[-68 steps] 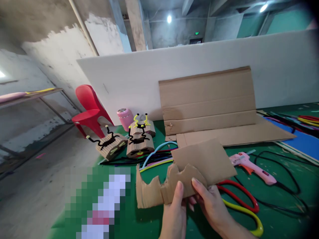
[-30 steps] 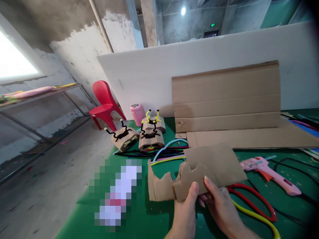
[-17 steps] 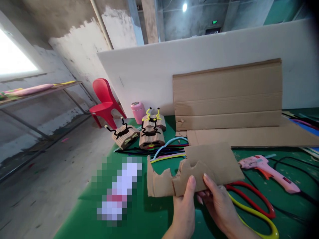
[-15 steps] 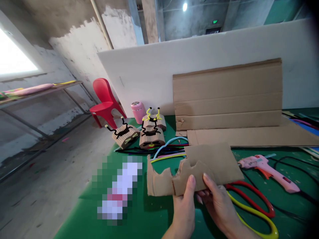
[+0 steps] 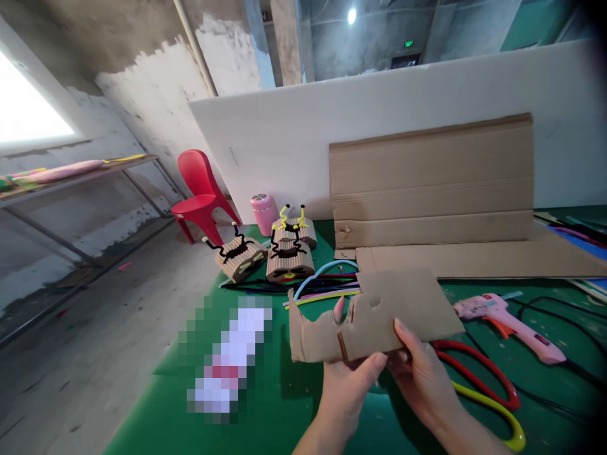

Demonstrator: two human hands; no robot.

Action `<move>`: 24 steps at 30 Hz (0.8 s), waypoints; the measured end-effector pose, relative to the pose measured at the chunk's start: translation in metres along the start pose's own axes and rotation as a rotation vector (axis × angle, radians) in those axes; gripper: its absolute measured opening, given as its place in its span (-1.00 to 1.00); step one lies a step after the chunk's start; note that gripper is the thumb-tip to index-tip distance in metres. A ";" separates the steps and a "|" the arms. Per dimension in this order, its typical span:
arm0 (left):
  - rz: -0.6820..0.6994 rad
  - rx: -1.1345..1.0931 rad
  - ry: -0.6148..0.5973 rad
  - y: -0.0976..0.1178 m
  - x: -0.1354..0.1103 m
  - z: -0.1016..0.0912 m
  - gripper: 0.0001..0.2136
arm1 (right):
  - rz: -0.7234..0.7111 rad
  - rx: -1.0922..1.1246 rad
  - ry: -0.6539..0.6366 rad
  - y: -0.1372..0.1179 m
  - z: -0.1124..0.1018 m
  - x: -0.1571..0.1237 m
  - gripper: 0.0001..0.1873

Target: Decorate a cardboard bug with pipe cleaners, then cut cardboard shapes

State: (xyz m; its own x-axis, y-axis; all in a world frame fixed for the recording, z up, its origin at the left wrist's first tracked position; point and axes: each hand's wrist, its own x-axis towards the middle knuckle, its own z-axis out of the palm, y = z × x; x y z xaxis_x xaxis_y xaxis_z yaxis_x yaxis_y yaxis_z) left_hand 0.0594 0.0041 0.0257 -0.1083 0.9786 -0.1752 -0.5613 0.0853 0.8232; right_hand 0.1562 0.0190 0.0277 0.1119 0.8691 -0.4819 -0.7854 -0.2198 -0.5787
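Note:
A brown cardboard piece [image 5: 403, 309] with a ragged, notched edge on its left is held up above the table. My right hand [image 5: 422, 376] pinches its lower edge, thumb on the front face and fingers behind. My left hand [image 5: 344, 392] supports it from below and behind; one fingertip shows through the notch, and the thumb lies along the bottom edge. The other left fingers are hidden by the cardboard. Just right of my right hand lie scissors with red and yellow handles [image 5: 490, 370], their blades out of sight.
A pink glue gun [image 5: 516, 328] with its cable lies at right. Corrugated cardboard figures [image 5: 289, 262] with pipe-cleaner antennae stand at back left, near a pink canister [image 5: 263, 215]. Pipe cleaners [image 5: 327, 268] lie behind the held piece. A large folded cardboard sheet [image 5: 431, 189] leans against the white board [image 5: 265, 126].
My left thumb has slid off the cardboard's front face to below its edge. The piece has tilted and shifted slightly right, and its front looks flatter. My right hand keeps its pinch.

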 end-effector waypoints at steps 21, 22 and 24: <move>-0.051 0.027 -0.223 0.012 0.001 -0.003 -0.39 | -0.052 -0.083 -0.158 -0.002 -0.006 0.003 -0.78; -0.048 0.035 -0.206 0.011 0.000 -0.003 -0.47 | -0.068 -0.105 -0.160 -0.001 -0.006 0.003 -0.79; -0.063 0.047 -0.159 0.006 -0.002 -0.001 -0.65 | -0.108 -0.147 -0.132 0.000 -0.006 0.002 -0.80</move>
State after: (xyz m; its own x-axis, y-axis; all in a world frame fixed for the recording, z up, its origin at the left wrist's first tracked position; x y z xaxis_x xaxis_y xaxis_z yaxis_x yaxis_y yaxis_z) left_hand 0.0555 0.0029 0.0301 0.0590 0.9880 -0.1429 -0.5234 0.1525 0.8383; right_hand 0.1597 0.0178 0.0227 0.1027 0.9393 -0.3274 -0.6751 -0.1759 -0.7164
